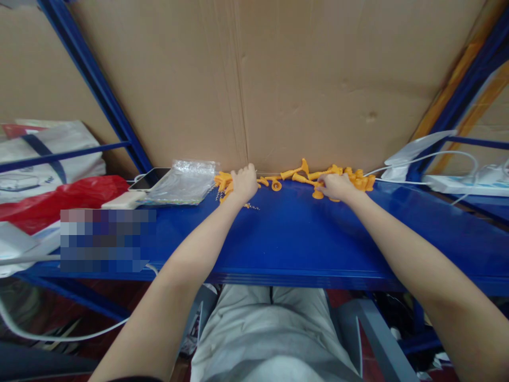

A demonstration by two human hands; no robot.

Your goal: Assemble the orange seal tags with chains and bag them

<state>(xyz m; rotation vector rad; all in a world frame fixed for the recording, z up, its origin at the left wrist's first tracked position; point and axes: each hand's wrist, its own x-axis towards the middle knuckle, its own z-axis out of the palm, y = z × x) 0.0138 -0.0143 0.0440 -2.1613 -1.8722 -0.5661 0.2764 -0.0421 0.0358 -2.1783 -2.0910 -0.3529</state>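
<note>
Small orange plastic pieces (294, 174), some with thin metal chains, lie in a strip along the back edge of the blue metal table (294, 239), close to the brown cardboard wall (294, 79). The left hand (245, 181) is curled over the left end of the strip; the right hand (337, 187) is bent, its fingertips at the pieces near the right end. I cannot tell whether either hand grips anything. The wall limits reach behind the pieces; in front, smooth blue surface runs between the 2 forearms to the front edge.

Left of the strip, a clear plastic packet (186, 183) sits just beside it, then a pale-framed phone with a black screen (153, 179), a white box (124, 200) and a red plastic bag (75, 195). At right, white cables (397, 182) reach the pieces' end. Marks on the white bag with a dark blue stripe (79, 154) are too small to read.
</note>
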